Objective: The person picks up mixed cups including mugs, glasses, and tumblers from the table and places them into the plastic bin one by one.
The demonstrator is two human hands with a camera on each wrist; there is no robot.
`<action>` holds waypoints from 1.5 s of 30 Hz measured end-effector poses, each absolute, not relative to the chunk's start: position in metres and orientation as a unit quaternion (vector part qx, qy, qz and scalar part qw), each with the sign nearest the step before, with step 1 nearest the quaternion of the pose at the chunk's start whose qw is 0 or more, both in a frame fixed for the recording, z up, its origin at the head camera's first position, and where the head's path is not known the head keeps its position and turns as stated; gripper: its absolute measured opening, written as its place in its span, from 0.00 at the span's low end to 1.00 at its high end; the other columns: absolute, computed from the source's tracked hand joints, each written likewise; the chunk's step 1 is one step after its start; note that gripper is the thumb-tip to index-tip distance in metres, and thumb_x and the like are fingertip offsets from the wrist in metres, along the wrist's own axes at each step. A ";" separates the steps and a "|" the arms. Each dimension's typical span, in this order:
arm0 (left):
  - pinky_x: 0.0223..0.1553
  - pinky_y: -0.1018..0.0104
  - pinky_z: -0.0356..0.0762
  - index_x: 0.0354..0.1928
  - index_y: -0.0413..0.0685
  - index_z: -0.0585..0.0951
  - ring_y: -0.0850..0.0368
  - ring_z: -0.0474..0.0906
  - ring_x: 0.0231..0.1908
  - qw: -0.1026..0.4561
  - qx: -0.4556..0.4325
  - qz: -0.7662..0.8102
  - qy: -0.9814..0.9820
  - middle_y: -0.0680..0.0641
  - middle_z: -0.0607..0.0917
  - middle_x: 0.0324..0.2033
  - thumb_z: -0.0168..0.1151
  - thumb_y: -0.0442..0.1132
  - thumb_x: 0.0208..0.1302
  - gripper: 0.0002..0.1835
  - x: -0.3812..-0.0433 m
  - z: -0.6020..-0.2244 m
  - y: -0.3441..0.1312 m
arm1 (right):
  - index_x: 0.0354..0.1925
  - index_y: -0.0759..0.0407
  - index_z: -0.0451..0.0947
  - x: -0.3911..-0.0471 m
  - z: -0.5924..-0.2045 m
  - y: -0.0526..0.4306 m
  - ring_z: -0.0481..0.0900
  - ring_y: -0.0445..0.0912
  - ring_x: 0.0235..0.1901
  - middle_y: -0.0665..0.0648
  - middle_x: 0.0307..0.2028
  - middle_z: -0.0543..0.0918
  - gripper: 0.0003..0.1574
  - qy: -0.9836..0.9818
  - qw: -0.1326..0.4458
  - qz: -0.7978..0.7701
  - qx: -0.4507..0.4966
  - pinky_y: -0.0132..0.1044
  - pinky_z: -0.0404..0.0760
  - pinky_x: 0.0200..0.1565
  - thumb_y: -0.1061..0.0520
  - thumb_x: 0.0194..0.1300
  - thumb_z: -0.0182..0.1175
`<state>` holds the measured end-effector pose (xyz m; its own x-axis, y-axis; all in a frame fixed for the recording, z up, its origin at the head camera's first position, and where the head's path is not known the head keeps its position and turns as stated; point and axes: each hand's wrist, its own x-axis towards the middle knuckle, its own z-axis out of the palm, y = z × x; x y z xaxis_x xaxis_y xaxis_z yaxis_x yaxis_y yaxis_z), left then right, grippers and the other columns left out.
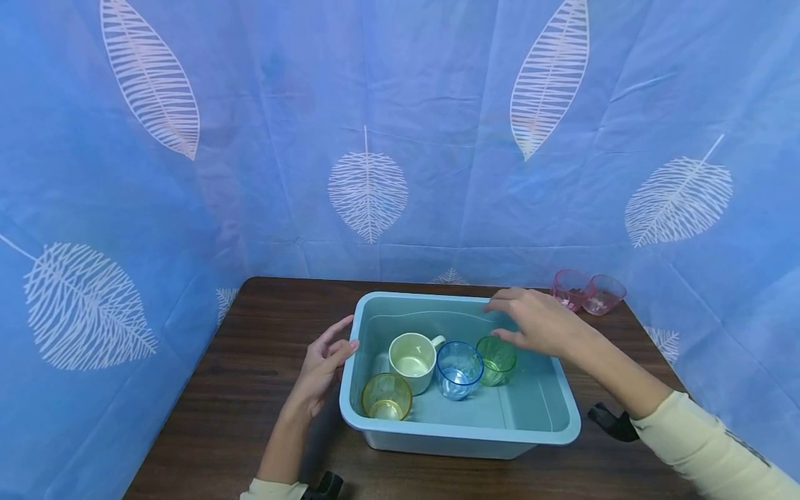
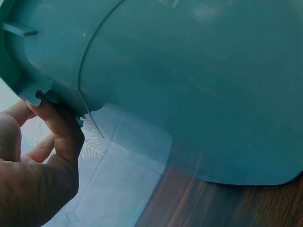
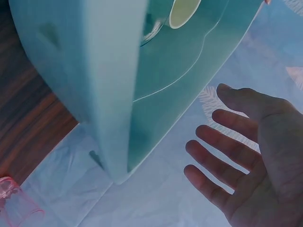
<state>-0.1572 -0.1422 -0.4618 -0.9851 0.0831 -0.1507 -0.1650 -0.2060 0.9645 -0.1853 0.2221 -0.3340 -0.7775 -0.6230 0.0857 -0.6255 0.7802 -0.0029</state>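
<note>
A light blue plastic basin (image 1: 437, 440) holds a pale green mug (image 1: 412, 361), a blue glass (image 1: 459, 371), a green glass (image 1: 496, 361) and a yellow glass (image 1: 387, 397). At the basin's left side, my left hand (image 1: 326, 364) grips the rim, thumb on top and fingers outside; the left wrist view shows this hand (image 2: 52, 156) with bent fingers at the rim's underside. My right hand (image 1: 536, 321) hovers over the back right of the basin, just above the green glass. In the right wrist view its fingers (image 3: 227, 142) are spread, and the palm holds nothing.
Two pink-tinted glasses, one (image 1: 570, 288) beside the other (image 1: 603, 295), are at the back right corner of the dark wooden table (image 1: 275, 326). A blue curtain (image 1: 431, 194) with white leaf prints hangs behind the table and along both sides.
</note>
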 end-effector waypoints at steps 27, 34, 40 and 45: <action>0.46 0.55 0.85 0.73 0.54 0.72 0.46 0.87 0.43 0.073 -0.030 0.776 0.625 0.38 0.89 0.42 0.66 0.39 0.72 0.30 -0.156 -0.465 -0.142 | 0.53 0.63 0.85 -0.192 -0.341 0.248 0.87 0.58 0.42 0.65 0.52 0.85 0.20 -0.952 0.094 0.038 0.290 0.50 0.86 0.34 0.60 0.62 0.73; 0.43 0.57 0.85 0.73 0.54 0.72 0.47 0.86 0.41 0.074 -0.028 0.777 0.625 0.38 0.88 0.42 0.66 0.39 0.72 0.29 -0.156 -0.463 -0.141 | 0.51 0.63 0.85 -0.195 -0.341 0.254 0.87 0.57 0.40 0.64 0.51 0.86 0.18 -0.953 0.102 0.041 0.282 0.50 0.84 0.32 0.61 0.63 0.71; 0.44 0.57 0.86 0.73 0.54 0.73 0.47 0.86 0.42 0.075 -0.029 0.777 0.624 0.38 0.88 0.42 0.67 0.39 0.72 0.30 -0.157 -0.463 -0.142 | 0.51 0.64 0.85 -0.198 -0.344 0.257 0.86 0.57 0.40 0.64 0.49 0.86 0.18 -0.952 0.098 0.032 0.287 0.49 0.84 0.31 0.62 0.62 0.72; 0.43 0.58 0.86 0.73 0.54 0.73 0.47 0.87 0.42 0.075 -0.032 0.775 0.626 0.39 0.89 0.42 0.67 0.39 0.72 0.29 -0.157 -0.463 -0.142 | 0.51 0.65 0.85 -0.200 -0.346 0.260 0.86 0.59 0.43 0.64 0.49 0.86 0.17 -0.956 0.091 0.030 0.277 0.54 0.85 0.38 0.61 0.64 0.70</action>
